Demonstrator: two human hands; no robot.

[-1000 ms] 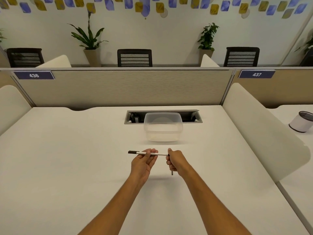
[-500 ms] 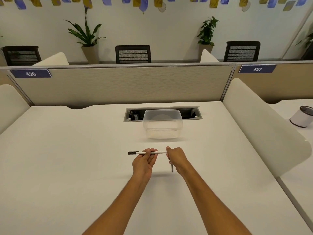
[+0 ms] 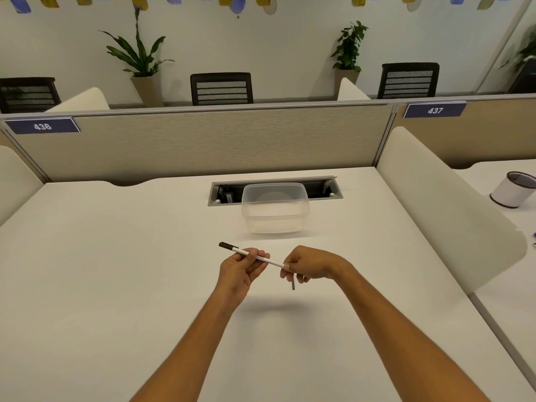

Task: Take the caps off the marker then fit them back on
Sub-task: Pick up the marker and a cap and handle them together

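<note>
Our left fingers (image 3: 255, 258) pinch the marker (image 3: 251, 255) around its middle, and the left hand (image 3: 240, 269) holds it up above the counter (image 3: 116, 271), clear of the surface. Our right fingers (image 3: 285, 266) close on the marker's near end, and the right hand (image 3: 309, 264) also keeps a loose cap (image 3: 293, 284) tucked under its curled fingers; this cap points down, only its lower part showing.

The marker is a thin white stick, tilted so that its far end points up and to the left. That far end wears a dark cap. The near end is hidden by our right fingertips, so we cannot tell whether a tip is bare there. A small dark print sits on the barrel just beside our left fingers.

We count one marker and two caps: one on the marker, one loose in the right hand.

Beyond the hands stands one clear tub (image 3: 275, 208) on the counter, nothing visible in it, just in front of a cable slot (image 3: 272, 190). On the next counter to the right stands one white cup (image 3: 512, 192) with a dark rim.
</note>
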